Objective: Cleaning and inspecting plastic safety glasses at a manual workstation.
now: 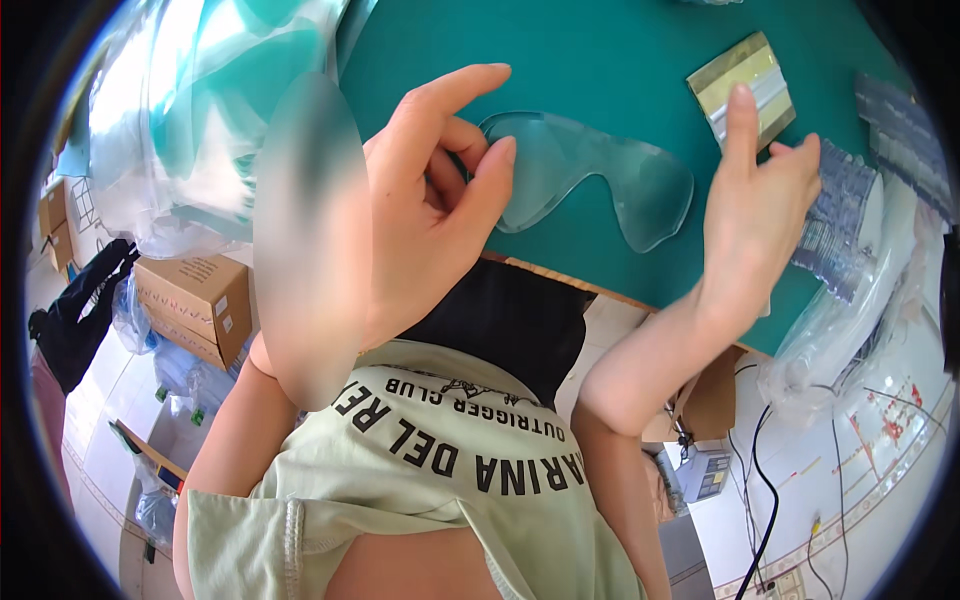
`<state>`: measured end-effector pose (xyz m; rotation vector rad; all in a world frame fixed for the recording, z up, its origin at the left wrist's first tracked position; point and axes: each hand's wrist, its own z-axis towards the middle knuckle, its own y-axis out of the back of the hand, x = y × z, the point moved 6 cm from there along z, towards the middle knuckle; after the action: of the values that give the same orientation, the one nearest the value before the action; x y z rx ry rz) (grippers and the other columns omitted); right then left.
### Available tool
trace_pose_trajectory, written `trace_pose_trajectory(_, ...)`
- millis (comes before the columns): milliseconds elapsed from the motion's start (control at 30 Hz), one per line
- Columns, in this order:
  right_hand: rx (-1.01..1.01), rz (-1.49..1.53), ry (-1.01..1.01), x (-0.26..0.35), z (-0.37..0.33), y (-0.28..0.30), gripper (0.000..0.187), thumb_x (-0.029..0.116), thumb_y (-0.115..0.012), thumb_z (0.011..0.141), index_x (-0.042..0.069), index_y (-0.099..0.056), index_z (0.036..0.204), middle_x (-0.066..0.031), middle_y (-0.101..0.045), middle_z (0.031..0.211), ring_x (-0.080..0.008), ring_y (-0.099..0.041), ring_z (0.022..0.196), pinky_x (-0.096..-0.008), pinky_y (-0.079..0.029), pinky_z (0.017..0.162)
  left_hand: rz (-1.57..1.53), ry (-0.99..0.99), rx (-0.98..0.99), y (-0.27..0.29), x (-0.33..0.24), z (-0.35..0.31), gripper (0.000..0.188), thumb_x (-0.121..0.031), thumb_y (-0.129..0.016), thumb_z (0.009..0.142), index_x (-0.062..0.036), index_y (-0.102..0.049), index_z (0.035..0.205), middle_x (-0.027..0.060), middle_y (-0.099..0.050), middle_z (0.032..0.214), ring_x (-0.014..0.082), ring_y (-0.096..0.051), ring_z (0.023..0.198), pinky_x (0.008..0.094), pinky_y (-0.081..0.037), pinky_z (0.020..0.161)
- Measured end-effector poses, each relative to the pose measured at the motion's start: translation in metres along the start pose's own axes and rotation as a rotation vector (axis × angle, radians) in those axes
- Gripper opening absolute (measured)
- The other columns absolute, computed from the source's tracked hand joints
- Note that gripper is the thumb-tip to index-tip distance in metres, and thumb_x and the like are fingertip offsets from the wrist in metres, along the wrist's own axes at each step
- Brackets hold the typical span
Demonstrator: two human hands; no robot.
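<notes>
A clear, slightly blue-tinted visor-like lens (640,190), with a curved notch in its lower edge, lies on the green tabletop (600,60). My left hand (430,200) is over its left end. The index finger and thumb there stand apart, while the other fingers curl inward; nothing shows between them. At the right, one outstretched finger of my right hand (755,200) rests on a flat yellowish square pad (738,75) with a pale shiny strip across it. The other fingers bend off to the side, their tips partly hidden.
Clear plastic bags (200,120) bulge at the left of the table. Blue-grey packets (840,225) and more clear plastic (880,290) lie along the right edge. Cardboard boxes (195,300) stand below on the left, and black cables (768,490) hang on the right.
</notes>
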<state>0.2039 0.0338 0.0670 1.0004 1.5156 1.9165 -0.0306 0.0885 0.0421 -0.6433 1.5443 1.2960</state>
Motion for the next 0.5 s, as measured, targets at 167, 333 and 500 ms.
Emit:
trace_pose_trajectory(167,0.074,0.46,0.093,-0.007,0.024,-0.007,0.06,0.034,-0.077,0.085,-0.009,-0.055,0.121,-0.0233,-0.066,0.113,-0.0316,-0.066,0.1,-0.0383,-0.049,0.091,-0.002,-0.059,-0.047,-0.008,-0.004,0.006,0.037,0.0,-0.073,0.081,-0.0102,-0.067,0.117,-0.004,-0.059,0.066,0.0064,-0.05,0.047,0.0211,-0.04,0.045)
trace_pose_trajectory(333,0.123,0.694,0.003,-0.016,-0.003,0.031,0.031,0.012,-0.071,0.09,-0.005,-0.062,0.114,-0.0093,-0.07,0.104,-0.0139,-0.063,0.09,-0.0284,-0.05,0.084,0.004,-0.059,-0.047,0.0,0.0,0.008,0.036,-0.001,-0.074,0.081,-0.0107,-0.067,0.116,-0.0043,-0.06,0.067,0.0063,-0.05,0.047,0.0214,-0.04,0.046)
trace_pose_trajectory(500,0.171,0.437,0.131,-0.002,-0.047,0.036,0.038,0.02,-0.072,0.091,-0.002,-0.06,0.12,-0.0088,-0.068,0.103,-0.0144,-0.061,0.09,-0.0286,-0.049,0.081,-0.017,-0.058,0.028,0.002,0.0,0.008,0.042,0.008,-0.069,0.087,-0.0012,-0.062,0.127,-0.0021,-0.062,0.077,-0.0017,-0.047,0.058,0.0131,-0.035,0.052)
